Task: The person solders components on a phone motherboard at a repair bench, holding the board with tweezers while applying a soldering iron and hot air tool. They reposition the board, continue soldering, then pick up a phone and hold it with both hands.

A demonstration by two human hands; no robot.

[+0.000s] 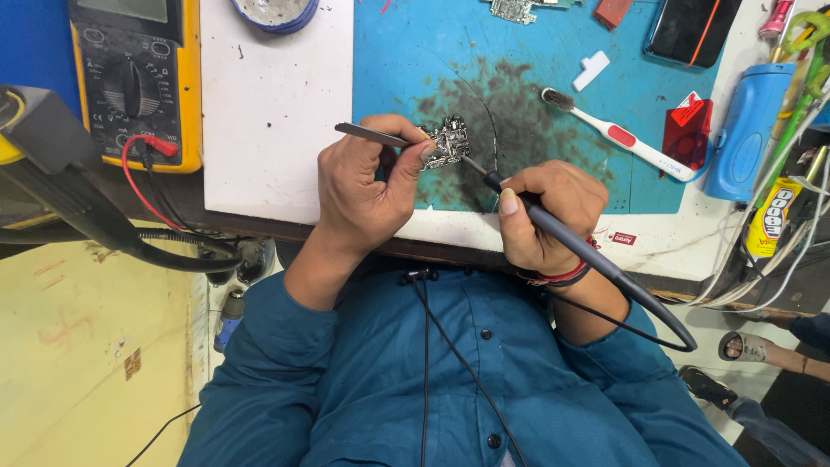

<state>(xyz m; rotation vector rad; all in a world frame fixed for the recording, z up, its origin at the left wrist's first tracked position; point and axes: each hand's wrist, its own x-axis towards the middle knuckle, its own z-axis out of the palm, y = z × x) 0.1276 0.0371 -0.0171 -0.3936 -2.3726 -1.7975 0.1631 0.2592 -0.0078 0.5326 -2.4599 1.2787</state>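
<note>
we see our left hand shut around a small circuit board, pinching it with the thumb and fingers. the same hand also has a pair of thin metal tweezers tucked in it, sticking out to the left. the board is held just over the blue mat, near the middle of the bench, above a dark sooty patch.

our right hand is closed around a soldering iron, like holding a pen. its thin tip touches the right edge of the board. the black cord runs from the handle, down and to the right, then loops back.

we think a few things could go wrong. the hot tip is very near our left fingers, so a small slip could burn them. the board is only pinched, not clamped, so a push from the tip could make it twist or drop. the cord could tug on the handle and pull the tip off its spot. holding the tip there too long could hurt the tiny parts.

a toothbrush lies to the right on the mat. a yellow meter sits far left with a red wire.
</note>
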